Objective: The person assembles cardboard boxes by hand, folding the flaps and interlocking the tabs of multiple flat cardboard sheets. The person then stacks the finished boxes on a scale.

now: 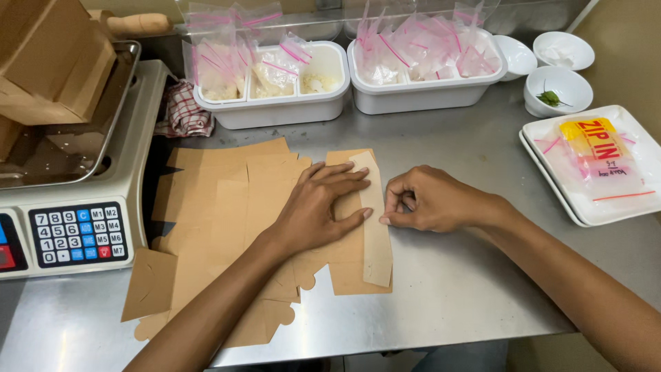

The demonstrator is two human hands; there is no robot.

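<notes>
Two hands creased a flat brown cardboard blank (227, 227) on the steel counter (454, 275).

The pale flap (375, 227) ran 12 to 6 o'clock; the left hand (320, 210) lay spread flat at its 9 o'clock, while the right hand (430, 200), fingers curled together, pinched its edge from 3 o'clock, nearer. Fingertips beneath were hidden.

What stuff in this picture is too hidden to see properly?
Head view:
- Flat cardboard box blank: middle hidden under the left hand.
- Right hand: fingertips curled under, so its grip is unclear.
- Scale: display cut off by the left edge.
- Zip bags: contents blurred.
</notes>
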